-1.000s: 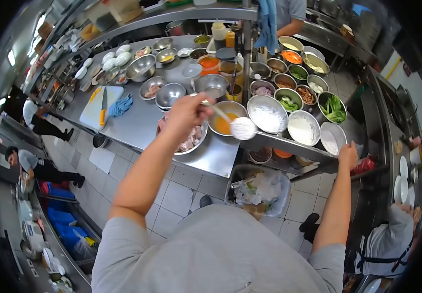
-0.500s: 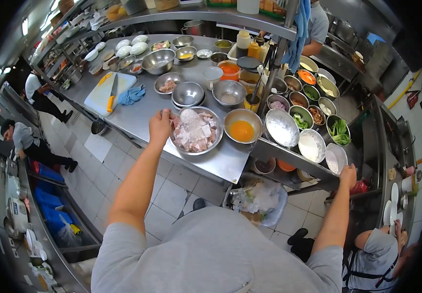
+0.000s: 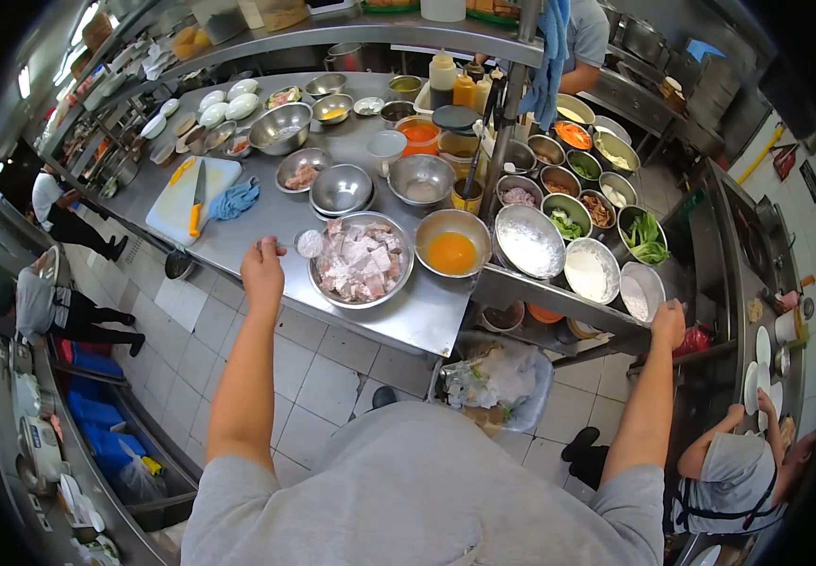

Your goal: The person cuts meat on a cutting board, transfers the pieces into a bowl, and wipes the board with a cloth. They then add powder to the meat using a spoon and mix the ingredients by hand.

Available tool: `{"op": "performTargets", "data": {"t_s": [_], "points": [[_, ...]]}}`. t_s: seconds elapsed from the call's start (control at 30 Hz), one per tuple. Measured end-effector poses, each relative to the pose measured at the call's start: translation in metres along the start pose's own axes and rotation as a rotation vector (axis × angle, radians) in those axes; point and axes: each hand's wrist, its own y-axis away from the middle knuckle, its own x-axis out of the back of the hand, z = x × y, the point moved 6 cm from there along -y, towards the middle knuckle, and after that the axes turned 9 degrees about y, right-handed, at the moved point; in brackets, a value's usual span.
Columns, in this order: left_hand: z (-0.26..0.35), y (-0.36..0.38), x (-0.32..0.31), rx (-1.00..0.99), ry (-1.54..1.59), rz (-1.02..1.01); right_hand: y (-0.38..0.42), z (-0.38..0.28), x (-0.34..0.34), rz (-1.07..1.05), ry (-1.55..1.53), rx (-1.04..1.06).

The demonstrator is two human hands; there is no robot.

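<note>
A steel counter [image 3: 266, 222] crowded with bowls runs through a tiled kitchen. The left hand [image 3: 263, 267] grips a spoon [image 3: 308, 244] just left of the meat bowl [image 3: 361, 259]. The right hand [image 3: 669, 324] clutches the shelf edge [image 3: 568, 311]; its fingers are hidden.

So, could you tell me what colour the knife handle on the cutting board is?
Yellow; the knife handle shows in the head view.

On the bench [image 3: 266, 226] there was one cutting board [image 3: 182, 193], one knife [image 3: 198, 200], one blue cloth [image 3: 234, 200], one bowl of meat [image 3: 361, 261] and one bowl of egg [image 3: 452, 247]. Two squeeze bottles [image 3: 443, 72] stood behind.
</note>
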Motion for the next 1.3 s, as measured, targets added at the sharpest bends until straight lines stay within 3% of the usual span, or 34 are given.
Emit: {"op": "performTargets", "data": {"t_s": [0.4, 0.6, 0.7, 0.77, 0.8, 0.97, 1.1, 1.3], "points": [[-0.009, 0.005, -0.029, 0.040, 0.210, -0.043, 0.001, -0.001, 0.001, 0.009, 0.010, -0.003], [0.005, -0.001, -0.062, -0.116, 0.093, -0.042, -0.005, 0.002, -0.005, 0.002, 0.024, -0.011], [0.004, -0.005, -0.074, -0.084, 0.177, -0.032, -0.006, 0.002, -0.005, -0.010, 0.030, -0.008], [-0.005, -0.001, -0.086, 0.138, 0.456, -0.089, -0.004, 0.001, -0.003, -0.006, 0.028, -0.006], [-0.005, 0.003, -0.088, 0.139, 0.455, -0.091, -0.003, 0.001, -0.002, -0.003, 0.025, -0.001], [0.032, 0.042, -0.086, 0.007, 0.215, -0.245, -0.003, 0.001, -0.004, 0.002, 0.032, 0.002], [0.049, 0.059, -0.075, -0.031, 0.258, -0.295, -0.002, -0.001, 0.000, 0.001, 0.037, -0.005], [0.064, 0.088, -0.065, -0.200, 0.086, -0.449, 0.001, -0.003, 0.003, -0.018, 0.023, -0.013]]}}
